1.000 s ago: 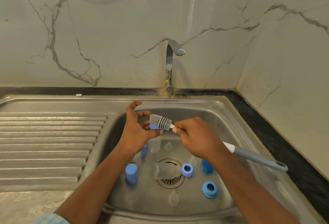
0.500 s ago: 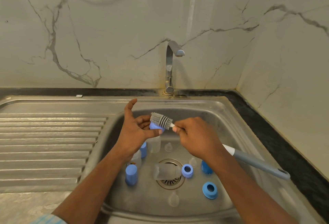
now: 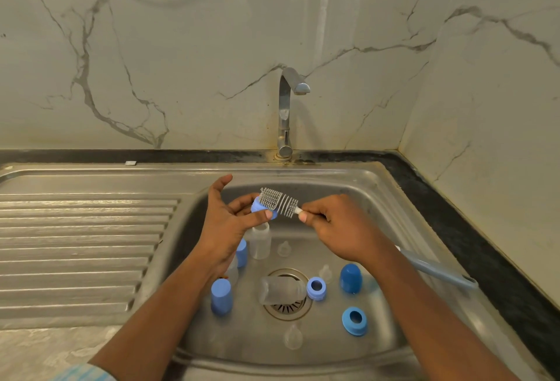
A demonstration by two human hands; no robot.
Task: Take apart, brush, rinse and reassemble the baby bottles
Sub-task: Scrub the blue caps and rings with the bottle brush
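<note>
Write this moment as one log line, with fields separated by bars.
step: brushing | left hand: holds blue part | right hand: grips brush | tap: no water | sink: loose parts

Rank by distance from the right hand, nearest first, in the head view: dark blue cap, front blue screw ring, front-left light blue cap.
From the right hand:
1. dark blue cap, right side, just beneath it.
2. front blue screw ring, right side, closer to the viewer.
3. front-left light blue cap, far left side.
</note>
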